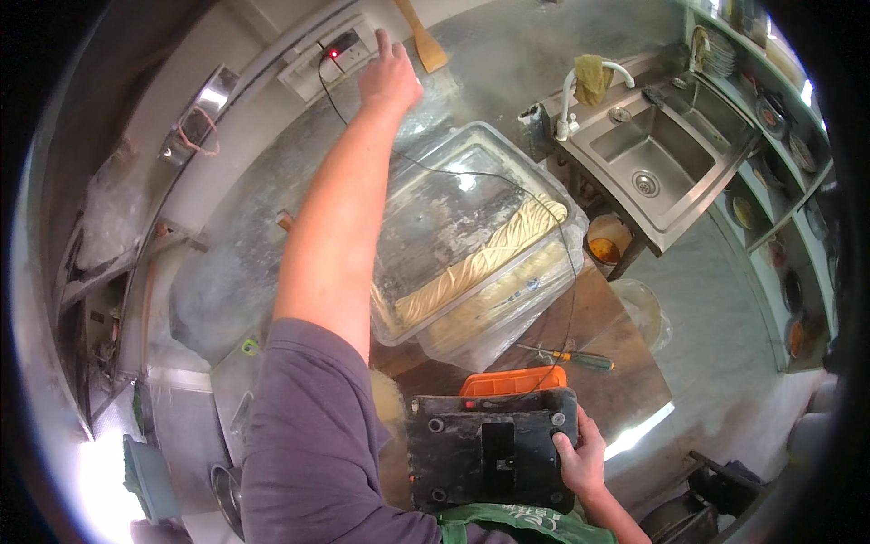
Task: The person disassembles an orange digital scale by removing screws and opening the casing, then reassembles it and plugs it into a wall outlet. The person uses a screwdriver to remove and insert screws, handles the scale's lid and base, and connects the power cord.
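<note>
My left hand [390, 80] is stretched far out to the wall, beside a socket strip [355, 56] and a wooden spatula [426, 45]. Its index finger points out and I see nothing held. A black adapter with a red light [341, 45] sits in the strip. My right hand [583, 456] grips the right edge of a black boxy device [462, 453], its underside with round feet and a recessed compartment facing up. A thin black cord [462, 172] runs from the adapter across the tubs towards the device. An orange tray-like piece [512, 382] shows behind it.
Twisted noodle-like dough strands [494, 254] lie in a large clear tub [426, 163], beside a plastic-wrapped container [507, 304]. A screwdriver [580, 359] rests on the wooden table [625, 363]. A steel sink [652, 150], bucket [607, 240] and dish shelves [770, 195] stand right.
</note>
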